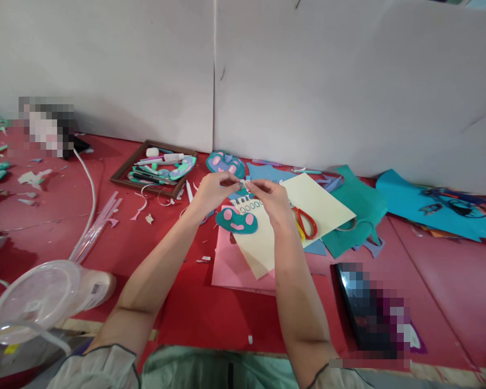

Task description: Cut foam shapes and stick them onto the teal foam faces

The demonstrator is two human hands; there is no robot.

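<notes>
Both hands meet over the middle of the red table. My left hand [215, 190] and my right hand [269, 197] pinch a tiny pale piece [243, 185] between their fingertips; its shape is too small to make out. Just below them lies a teal cutout with pink spots [237, 220], on a cream sheet [256, 248] with drawn ovals. Beside my right hand, red-handled scissors [308, 224] rest on another cream sheet [328, 202]. A blue cutout with pink spots [225, 163] is behind my left hand.
A brown tray [119, 178] with pens and cutouts stands back left. Clear straws [95, 232] and a plastic cup [34, 297] are at left. Pink sheets [235, 267] lie in front, teal sheets [358, 200] to the right, and a dark tablet-like device [358, 302] at front right.
</notes>
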